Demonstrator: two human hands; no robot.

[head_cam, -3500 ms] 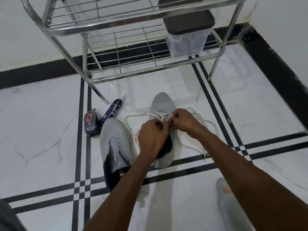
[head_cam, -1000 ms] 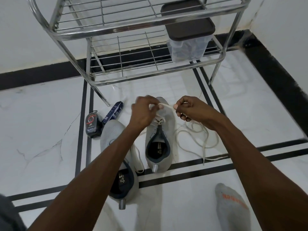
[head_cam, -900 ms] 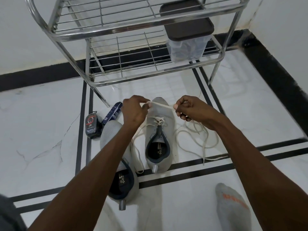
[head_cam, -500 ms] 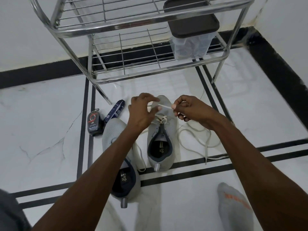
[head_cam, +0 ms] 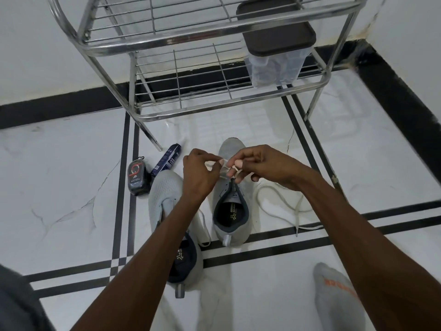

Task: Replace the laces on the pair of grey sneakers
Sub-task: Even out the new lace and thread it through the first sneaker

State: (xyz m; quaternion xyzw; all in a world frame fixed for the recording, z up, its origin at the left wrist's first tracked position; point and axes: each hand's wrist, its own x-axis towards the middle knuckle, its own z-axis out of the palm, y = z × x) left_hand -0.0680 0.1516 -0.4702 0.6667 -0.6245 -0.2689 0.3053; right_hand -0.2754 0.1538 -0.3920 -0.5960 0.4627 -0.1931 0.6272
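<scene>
Two grey sneakers stand on the white floor. The right sneaker [head_cam: 232, 211] points away from me, and both my hands hover over its lacing. My left hand [head_cam: 199, 174] pinches a loop of the cream lace [head_cam: 211, 164]. My right hand [head_cam: 260, 164] pinches the same lace close beside it, fingers curled. The left sneaker [head_cam: 164, 194] lies nearer me, partly hidden under my left forearm, with a lace end hanging beside it. A loose cream lace [head_cam: 284, 201] is coiled on the floor to the right of the right sneaker.
A steel wire rack [head_cam: 191, 44] stands just beyond the shoes, with a dark-lidded clear container [head_cam: 276, 51] on its lower shelf. A dark polish sponge case [head_cam: 137, 179] and a blue tube [head_cam: 168, 158] lie left of the shoes. My socked foot [head_cam: 334, 292] is at lower right.
My hands have come together over the right sneaker, closing the gap in the stretched lace. The view shifted slightly nearer the shoes.
</scene>
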